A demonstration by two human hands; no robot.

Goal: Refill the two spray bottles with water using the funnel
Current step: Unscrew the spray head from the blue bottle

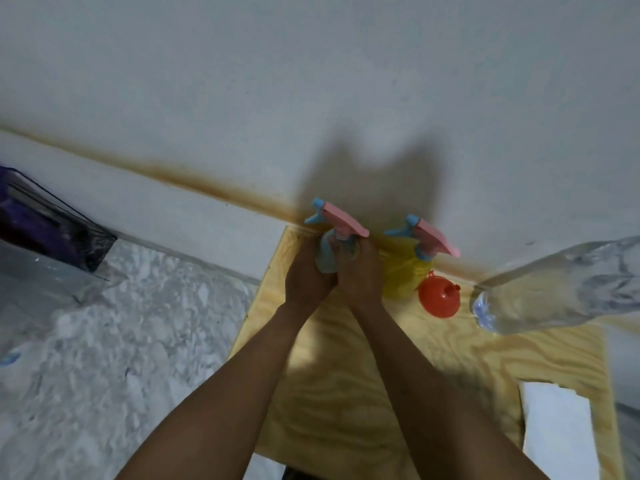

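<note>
Forearms extended, left hand (306, 276) and right hand (361, 276) both curl round blue spray bottle (326, 260), trigger head on; yellow spray bottle (403, 277), funnel (438, 298), water bottle (554, 285) untouched; filling apparently not begun.

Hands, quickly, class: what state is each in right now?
Left hand: holding the blue spray bottle by its body.
Right hand: gripping the same bottle near its top.

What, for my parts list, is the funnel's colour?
Orange-red; the funnel shows best in the head view, beside the yellow spray bottle.
</note>
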